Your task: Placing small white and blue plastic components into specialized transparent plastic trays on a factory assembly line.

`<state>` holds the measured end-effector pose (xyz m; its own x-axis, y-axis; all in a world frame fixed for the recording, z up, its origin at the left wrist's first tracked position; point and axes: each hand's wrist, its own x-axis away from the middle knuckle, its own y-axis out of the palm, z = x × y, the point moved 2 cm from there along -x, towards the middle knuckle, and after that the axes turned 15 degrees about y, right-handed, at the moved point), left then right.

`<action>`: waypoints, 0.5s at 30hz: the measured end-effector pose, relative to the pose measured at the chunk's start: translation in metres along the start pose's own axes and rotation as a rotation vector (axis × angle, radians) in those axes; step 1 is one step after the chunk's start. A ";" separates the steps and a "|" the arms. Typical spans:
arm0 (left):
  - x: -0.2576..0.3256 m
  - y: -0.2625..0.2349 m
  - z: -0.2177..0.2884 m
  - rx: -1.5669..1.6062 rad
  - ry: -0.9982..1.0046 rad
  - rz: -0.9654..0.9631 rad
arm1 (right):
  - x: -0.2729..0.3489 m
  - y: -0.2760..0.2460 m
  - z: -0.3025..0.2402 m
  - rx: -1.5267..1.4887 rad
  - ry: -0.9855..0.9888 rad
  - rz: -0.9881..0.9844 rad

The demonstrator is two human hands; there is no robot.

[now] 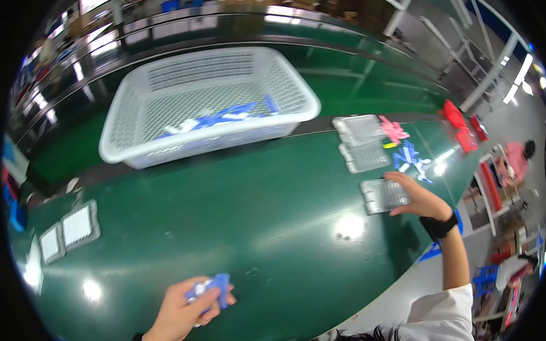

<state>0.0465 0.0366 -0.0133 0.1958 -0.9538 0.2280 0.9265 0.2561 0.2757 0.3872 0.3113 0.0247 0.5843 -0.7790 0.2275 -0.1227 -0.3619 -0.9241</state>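
Note:
Near the front edge, my left hand (190, 305) is closed around a small bunch of blue and white plastic pieces (222, 288), whose exact kind I cannot make out. My right hand (421, 198) spans the right end of a clear plastic case (379, 196) on the table, thumb and fingers at its opposite edges. Part of that case is hidden by the hand. Just beyond it lies an opened clear case (364, 156) with ridged compartments. Loose blue and white pieces (410, 160), pink pieces (394, 129) and a yellow piece (390, 145) lie beside it.
A large white perforated basket (211, 133) with blue and white pieces inside stands at the back of the green table (238, 214). At the left lies an opened case with white strips (77, 225). Red items (461, 128) rest by the far right edge.

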 end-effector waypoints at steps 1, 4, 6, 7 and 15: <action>0.003 0.000 0.001 -0.022 0.042 -0.021 | 0.000 0.002 0.004 -0.021 0.034 0.013; 0.000 0.007 0.008 -0.062 0.051 -0.041 | 0.007 0.002 -0.023 -0.032 0.128 0.056; 0.003 0.003 0.010 -0.098 0.053 -0.027 | -0.001 0.016 -0.069 -0.059 -0.049 0.061; 0.006 0.002 0.011 -0.123 0.064 -0.055 | -0.006 0.025 -0.094 -0.051 -0.152 0.057; 0.010 -0.009 0.012 -0.087 0.104 0.025 | -0.026 0.072 -0.236 0.134 -0.545 0.141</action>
<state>0.0359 0.0263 -0.0019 0.2477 -0.9595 0.1343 0.9444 0.2701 0.1878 0.1743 0.1847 0.0249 0.9030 -0.4255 -0.0591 -0.1476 -0.1781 -0.9729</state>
